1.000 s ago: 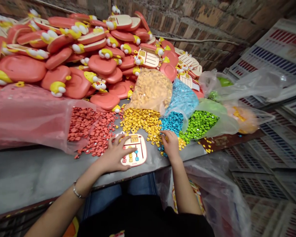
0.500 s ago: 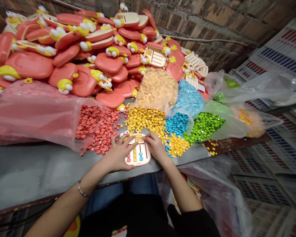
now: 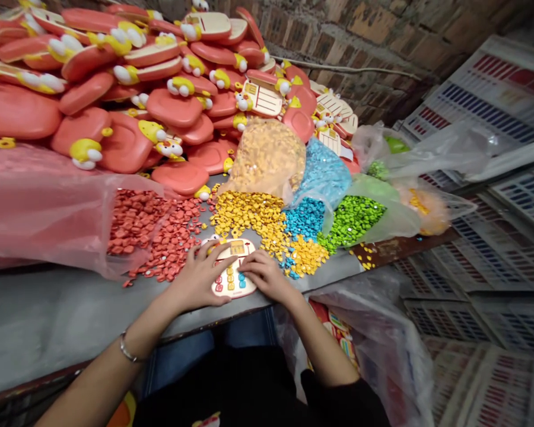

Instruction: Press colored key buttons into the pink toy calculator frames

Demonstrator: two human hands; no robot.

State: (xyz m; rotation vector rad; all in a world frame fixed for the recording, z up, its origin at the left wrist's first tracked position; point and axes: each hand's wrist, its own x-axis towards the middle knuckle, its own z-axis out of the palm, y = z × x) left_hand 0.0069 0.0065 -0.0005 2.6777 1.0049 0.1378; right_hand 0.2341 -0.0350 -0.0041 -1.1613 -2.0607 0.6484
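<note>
While steadying the board (image 3: 237,276) flat near the front edge of the bench (image 3: 71,326), right of the red pieces (image 3: 175,243), brace with the left hand (image 3: 193,277), fingers spread apart across the left side and thumb along the near edge. With the right hand (image 3: 269,277), work close in at the right side, just above the blue pieces (image 3: 242,281); bunched together at the fingertips, though cannot tell whether clamped on anything. Best to press straight down with even force, without tilting the board.
</note>
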